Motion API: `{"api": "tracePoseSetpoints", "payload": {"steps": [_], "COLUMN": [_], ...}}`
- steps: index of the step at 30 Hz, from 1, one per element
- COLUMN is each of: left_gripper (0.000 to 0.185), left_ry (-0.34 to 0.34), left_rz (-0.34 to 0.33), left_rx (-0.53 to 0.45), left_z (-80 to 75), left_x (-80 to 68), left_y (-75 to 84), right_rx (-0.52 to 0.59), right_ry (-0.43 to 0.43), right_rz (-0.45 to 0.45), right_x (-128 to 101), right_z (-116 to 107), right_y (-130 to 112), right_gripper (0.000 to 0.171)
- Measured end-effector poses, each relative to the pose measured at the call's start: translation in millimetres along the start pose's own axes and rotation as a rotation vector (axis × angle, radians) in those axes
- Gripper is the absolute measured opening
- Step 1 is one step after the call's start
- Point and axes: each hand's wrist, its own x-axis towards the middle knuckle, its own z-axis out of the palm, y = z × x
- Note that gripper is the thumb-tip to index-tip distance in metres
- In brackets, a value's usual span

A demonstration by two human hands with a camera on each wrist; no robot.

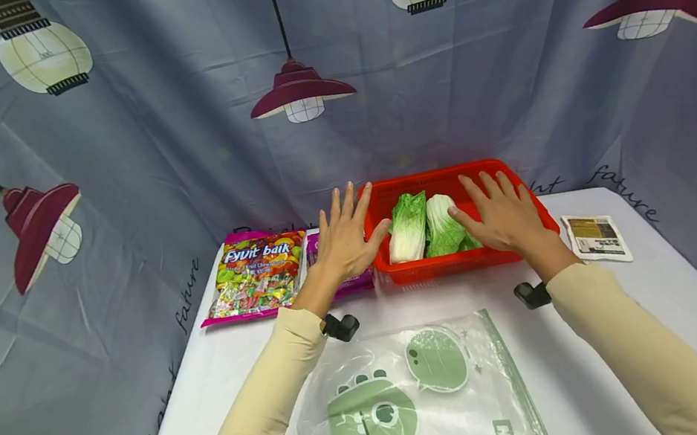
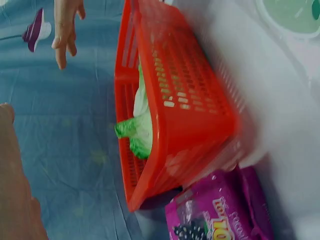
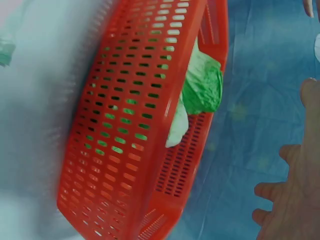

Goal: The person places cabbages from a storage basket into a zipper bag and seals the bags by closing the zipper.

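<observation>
A red plastic basket (image 1: pixel 443 265) with slotted walls holds two heads of Chinese cabbage, one (image 1: pixel 408 227) with its white base toward me, the other (image 1: pixel 446 224) with its leaves toward me. My left hand (image 1: pixel 347 240) is spread at the basket's left end, fingers straight, holding nothing. Near the right end, my right hand (image 1: pixel 505 215) is likewise spread, its fingers apart. In the left wrist view, air shows between the basket wall (image 2: pixel 195 130) and the hand. The right wrist view shows the fingers (image 3: pixel 272 190) beyond the basket's far side, apart from it.
Left of the basket lie a colourful fruit chew bag (image 1: pixel 259 276) and a purple packet (image 1: pixel 355 284), partly hidden by my left hand. A small white and brown sachet (image 1: pixel 597 237) is at the right. A clear zip bag with a green dinosaur print (image 1: pixel 459 411) lies flat in front.
</observation>
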Motion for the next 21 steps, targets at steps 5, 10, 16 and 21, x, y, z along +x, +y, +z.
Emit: {"api": "tracePoseSetpoints", "payload": {"steps": [5, 10, 16, 21], "left_gripper": [0.071, 0.071, 0.073, 0.074], "left_ry": [0.013, 0.013, -0.002, -0.012], "left_rz": [0.043, 0.067, 0.123, 0.185], "left_rx": [-0.034, -0.059, -0.062, -0.052], "left_z": [3.6, 8.4, 15.1, 19.9], "left_x": [-13.0, -23.9, -38.3, -51.6], "left_y": [5.9, 11.2, 16.7, 21.0], "right_rx": [-0.002, 0.025, 0.06, 0.085], "right_ry": [0.002, 0.043, 0.13, 0.136], "right_rz": [-0.014, -0.054, -0.114, -0.136], "right_x": [-13.1, -24.8, -46.8, -67.2], "right_z": [6.6, 12.3, 22.8, 30.5], "right_y": [1.1, -1.2, -0.4, -2.6], "right_gripper": [0.084, 0.08, 0.073, 0.072]}}
